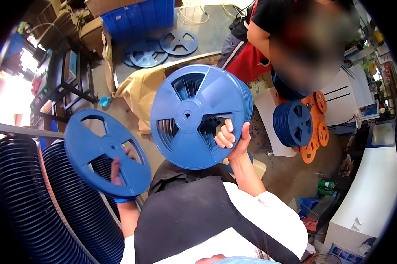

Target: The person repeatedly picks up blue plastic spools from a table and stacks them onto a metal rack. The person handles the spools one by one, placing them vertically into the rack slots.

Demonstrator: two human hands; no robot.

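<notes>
Head view: I see the right hand [234, 141] gripping a stack of blue plastic reels [196, 119] at its right edge, with the fingers through a window and the thumb at the rim. This stack is in front of the apron [185, 207]. The left hand [116, 171] holds another blue reel [105, 143], tilted, at the person's left; its fingers pass through an opening, but how firmly they press I cannot tell.

The stack could, I think, turn or fan apart, because it is held only on one side and the plastic looks slippery. The left reel is close to the ribbed rows of dark reels [75, 193], so a careless swing may knock its rim there and scratch or chip it.

About the materials: the reels have smooth, slightly shiny faces, broad wedge-like spokes, curved windows and a round hub with a small hole. Behind them, a brown sheet [139, 90], wrinkled like paper, hangs from the grey table [203, 26], whose top seems to be metal.
</notes>
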